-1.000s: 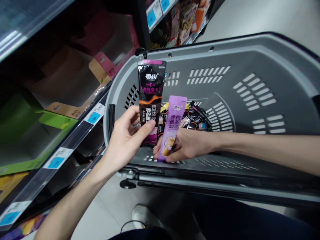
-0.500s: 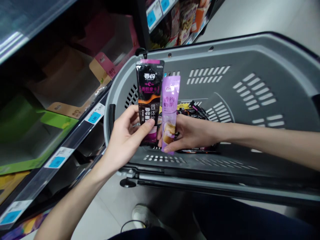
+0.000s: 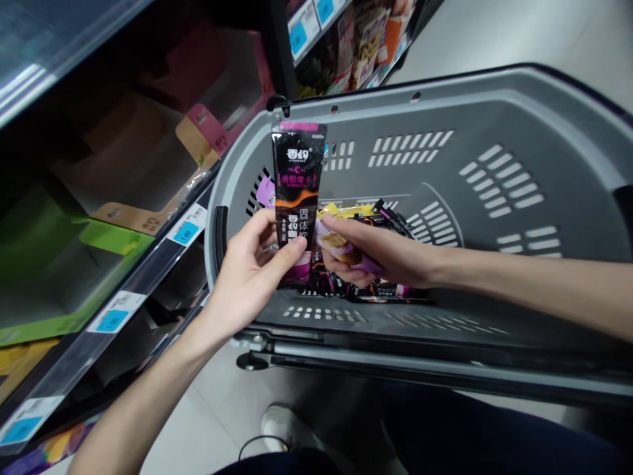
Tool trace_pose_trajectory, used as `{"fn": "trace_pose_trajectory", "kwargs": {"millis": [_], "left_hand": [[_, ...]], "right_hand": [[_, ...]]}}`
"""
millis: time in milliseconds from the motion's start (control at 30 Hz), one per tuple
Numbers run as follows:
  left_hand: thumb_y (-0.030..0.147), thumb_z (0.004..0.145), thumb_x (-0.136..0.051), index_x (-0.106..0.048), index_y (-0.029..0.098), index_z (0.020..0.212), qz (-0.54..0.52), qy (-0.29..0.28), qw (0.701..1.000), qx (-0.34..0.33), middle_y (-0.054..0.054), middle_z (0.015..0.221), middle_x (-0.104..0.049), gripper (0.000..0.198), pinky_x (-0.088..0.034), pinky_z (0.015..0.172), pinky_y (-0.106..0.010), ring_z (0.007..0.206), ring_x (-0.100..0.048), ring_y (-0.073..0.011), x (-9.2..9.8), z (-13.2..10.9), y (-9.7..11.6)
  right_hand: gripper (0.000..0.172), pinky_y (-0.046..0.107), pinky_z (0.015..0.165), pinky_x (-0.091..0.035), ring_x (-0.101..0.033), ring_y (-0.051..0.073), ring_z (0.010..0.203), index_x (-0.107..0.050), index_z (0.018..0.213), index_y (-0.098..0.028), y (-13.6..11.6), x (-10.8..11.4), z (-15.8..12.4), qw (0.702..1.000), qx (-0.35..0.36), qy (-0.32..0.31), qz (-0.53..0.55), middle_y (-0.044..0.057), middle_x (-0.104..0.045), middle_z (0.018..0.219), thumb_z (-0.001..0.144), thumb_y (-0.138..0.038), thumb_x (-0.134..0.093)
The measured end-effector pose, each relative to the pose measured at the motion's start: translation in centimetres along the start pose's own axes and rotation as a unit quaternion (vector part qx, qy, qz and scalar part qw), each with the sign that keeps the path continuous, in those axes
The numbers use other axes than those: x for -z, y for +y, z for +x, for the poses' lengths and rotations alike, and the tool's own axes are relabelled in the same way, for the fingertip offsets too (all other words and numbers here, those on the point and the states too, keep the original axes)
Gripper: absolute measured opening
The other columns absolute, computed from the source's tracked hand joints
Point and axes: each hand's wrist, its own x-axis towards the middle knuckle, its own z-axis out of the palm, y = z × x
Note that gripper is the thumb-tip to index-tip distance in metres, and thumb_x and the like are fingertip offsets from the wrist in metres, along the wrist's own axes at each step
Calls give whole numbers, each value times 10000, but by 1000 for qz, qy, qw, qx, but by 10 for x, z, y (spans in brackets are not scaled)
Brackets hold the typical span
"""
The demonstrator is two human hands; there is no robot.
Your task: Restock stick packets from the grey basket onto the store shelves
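Upright in my left hand [image 3: 254,267] is a black coffee sachet [image 3: 298,171] with pink and orange print, pinched under the thumb near its lower end. My right hand [image 3: 363,247] is closed around a purple milk tea sachet [image 3: 341,247], tilted and passing behind the black one. The purple top end [image 3: 266,192] shows on the far side of the black sachet. Beneath both hands, a pile of black sachets [image 3: 386,231] and a yellow packet [image 3: 351,211] lie in the grey shopping basket [image 3: 405,132], partly hidden by my right hand.
Store shelves run along the left, with blue price tags [image 3: 185,232], a green display box [image 3: 84,251] and a tan box [image 3: 131,216]. Packaged goods [image 3: 366,49] fill a shelf at the top. A white shoe [image 3: 284,425] is on the floor below.
My right hand has tipped the purple sachet from upright beside the black one to slanting behind it, its top end now to the left. My left hand has hardly moved.
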Motion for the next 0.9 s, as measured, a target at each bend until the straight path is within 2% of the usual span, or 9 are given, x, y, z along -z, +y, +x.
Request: {"fn": "trace_pose_trajectory", "kwargs": {"millis": [100,200,300,400,533,633,733,900], "left_hand": [[381,885,-695,-622,209,1119,-2,-4,1000,11,-50,1041,-673,299,-554,823,-302,969,-659,-201,0,0,0],[383,881,-701,-626,210,1103,7,5,1000,1,-44,1048,-670,291,-547,801,-284,963,-652,-192,-1,-1,-1],[382,886,-695,-624,210,1101,13,6,1000,-4,-41,1055,-667,285,-542,782,-268,957,-646,-185,-1,0,-1],[367,896,-684,-622,209,1107,5,-1,1000,-6,-37,1063,-666,271,-539,802,-258,982,-642,-182,-1,0,-2],[381,901,-674,-630,212,1116,14,-6,1000,0,-41,1060,-665,276,-545,783,-255,980,-643,-190,0,-1,-1],[385,895,-679,-648,212,1099,32,-4,999,4,-40,1018,-669,269,-548,754,-262,948,-645,-197,0,-1,-1],[378,885,-691,-671,218,1131,40,-17,999,11,-31,926,-667,294,-555,750,-288,930,-650,-215,1,-1,-1],[375,860,-720,-697,215,1138,34,-25,999,27,-28,856,-660,321,-561,741,-315,887,-655,-225,1,-1,0]], "right_hand": [[451,212,387,-277,-335,92,473,-489,763,-200,-2,0,1,1000,12,-1,29,-25,-449,633,977,-596,-451],[372,203,418,-351,-432,89,486,-485,749,-189,0,0,2,999,39,20,17,-19,-495,661,980,-477,-526],[268,231,506,-484,-590,126,568,-524,863,-190,2,2,4,997,53,41,34,3,-607,758,932,-418,-646],[272,279,618,-559,-658,156,669,-525,936,-203,3,2,5,993,62,66,71,11,-663,824,862,-333,-752],[330,310,705,-568,-664,160,734,-529,914,-206,3,2,4,990,61,102,82,0,-683,806,788,-269,-827],[374,289,665,-546,-662,157,717,-542,891,-200,5,2,4,991,52,112,59,-1,-701,789,738,-286,-872],[388,261,618,-515,-647,138,671,-548,889,-195,8,2,5,993,42,98,40,-8,-707,773,732,-320,-880],[373,250,623,-486,-623,129,666,-558,876,-194,9,3,4,995,52,81,10,-37,-654,701,742,-351,-869]]}}
